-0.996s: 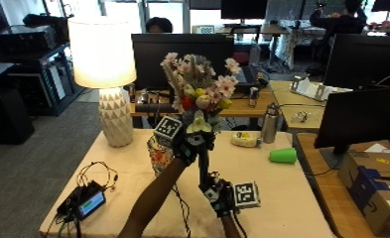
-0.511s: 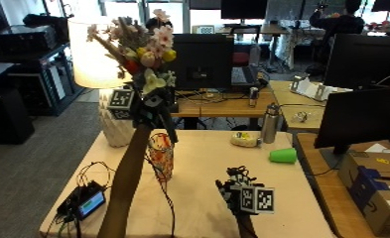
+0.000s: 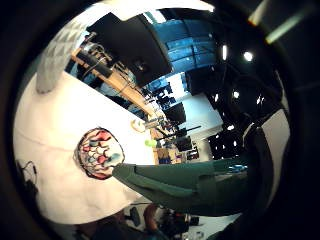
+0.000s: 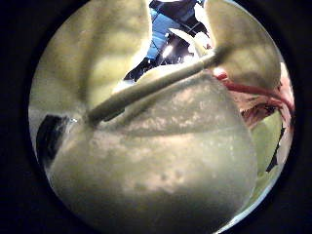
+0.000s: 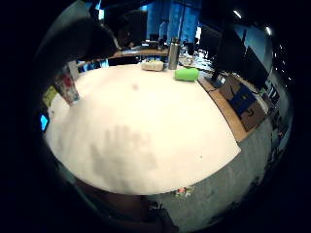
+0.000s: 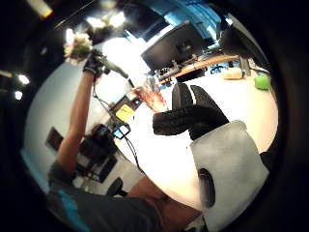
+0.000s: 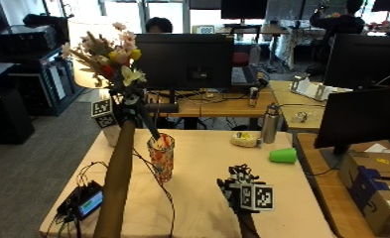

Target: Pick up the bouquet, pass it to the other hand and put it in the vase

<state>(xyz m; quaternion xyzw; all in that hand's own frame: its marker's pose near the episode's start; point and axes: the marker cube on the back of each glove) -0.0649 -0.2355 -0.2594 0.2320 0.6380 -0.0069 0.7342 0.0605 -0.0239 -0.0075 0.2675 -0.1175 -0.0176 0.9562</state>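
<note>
My left hand is raised high and grips the stems of the bouquet, a bunch of white, yellow and red flowers. The stems slant down, and their ends reach the mouth of the patterned red and white vase on the table. From above, the green stems point at the vase's opening. Pale leaves and a stem fill the left thumb side view. The right hand hovers low over the table's near part, its fingers relaxed and holding nothing.
A white lamp stands behind the left arm. At the table's far right are a green cup, a steel bottle and a pale object. A small device with cables lies at the near left. Cardboard boxes sit right.
The left hand has carried the bouquet up and to the left, away from the right hand, bringing the stem ends over the vase. The right hand has sunk toward the table.
</note>
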